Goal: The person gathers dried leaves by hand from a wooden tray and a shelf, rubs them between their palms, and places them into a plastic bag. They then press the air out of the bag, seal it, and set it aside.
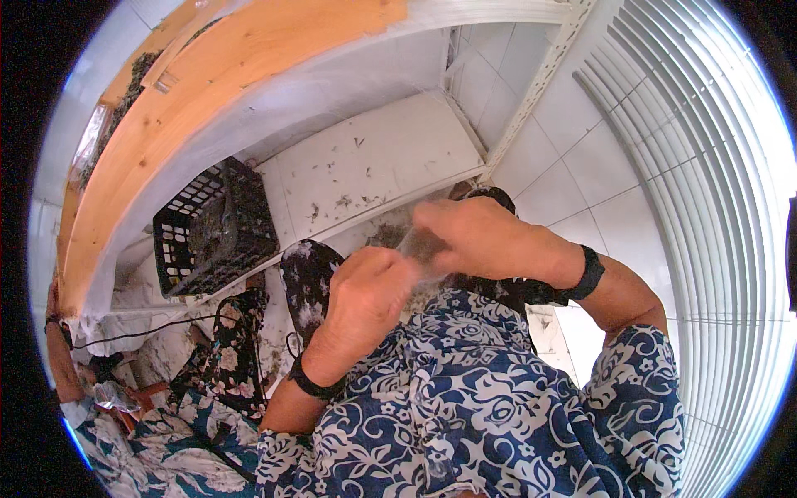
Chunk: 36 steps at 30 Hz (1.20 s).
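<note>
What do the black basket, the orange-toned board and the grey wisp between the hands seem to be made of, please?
Black basket: probably matt plastic, from the regular openings in its walls.
Orange-toned board: apparently smooth wood, from its knot-like spots.
Grey wisp: perhaps soft fibre or feather down, hazy and see-through, though blur leaves it open.

- To your left, a black perforated crate (256,217) beside a white panel (407,137)
- Upper left of you, a long wooden board (158,129)
- On your right, white slats (706,191)
- Lower left — a co-worker's patterned clothing (162,448)
</note>
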Each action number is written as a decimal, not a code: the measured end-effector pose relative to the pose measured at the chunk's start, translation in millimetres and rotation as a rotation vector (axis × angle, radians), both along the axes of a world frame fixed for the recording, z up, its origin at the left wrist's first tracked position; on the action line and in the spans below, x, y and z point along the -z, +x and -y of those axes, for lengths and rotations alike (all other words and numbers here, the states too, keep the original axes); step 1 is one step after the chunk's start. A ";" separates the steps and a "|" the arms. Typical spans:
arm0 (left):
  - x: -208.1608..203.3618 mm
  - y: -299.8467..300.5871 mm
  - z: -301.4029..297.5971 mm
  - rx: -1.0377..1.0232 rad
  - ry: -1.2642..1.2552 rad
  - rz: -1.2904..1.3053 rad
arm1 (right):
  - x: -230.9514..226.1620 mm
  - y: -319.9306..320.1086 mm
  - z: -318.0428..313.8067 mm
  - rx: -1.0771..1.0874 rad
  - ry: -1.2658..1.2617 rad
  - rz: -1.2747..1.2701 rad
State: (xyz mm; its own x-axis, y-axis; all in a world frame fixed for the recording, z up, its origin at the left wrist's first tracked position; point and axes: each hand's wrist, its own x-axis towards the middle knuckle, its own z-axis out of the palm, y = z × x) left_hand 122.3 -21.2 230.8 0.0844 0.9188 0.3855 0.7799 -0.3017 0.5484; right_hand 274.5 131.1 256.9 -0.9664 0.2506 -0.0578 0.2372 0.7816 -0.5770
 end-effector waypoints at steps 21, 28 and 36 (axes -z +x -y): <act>-9.3 8.2 -8.1 -0.011 0.049 -0.021 | 1.2 33.4 16.1 -0.194 0.391 -0.166; -9.7 4.8 -0.1 0.021 0.104 -0.029 | 43.8 26.8 21.1 -0.237 0.457 -0.185; -17.8 -5.8 2.2 0.022 -0.032 -0.117 | 34.9 30.0 12.2 -0.224 0.426 -0.064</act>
State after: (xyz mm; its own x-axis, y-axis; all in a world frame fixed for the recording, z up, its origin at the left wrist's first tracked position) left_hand 116.5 -23.3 248.6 0.1476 0.9280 0.3422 0.8323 -0.3034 0.4639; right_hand 304.5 118.9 222.0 -0.9975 0.0247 0.0663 0.0108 0.9792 -0.2026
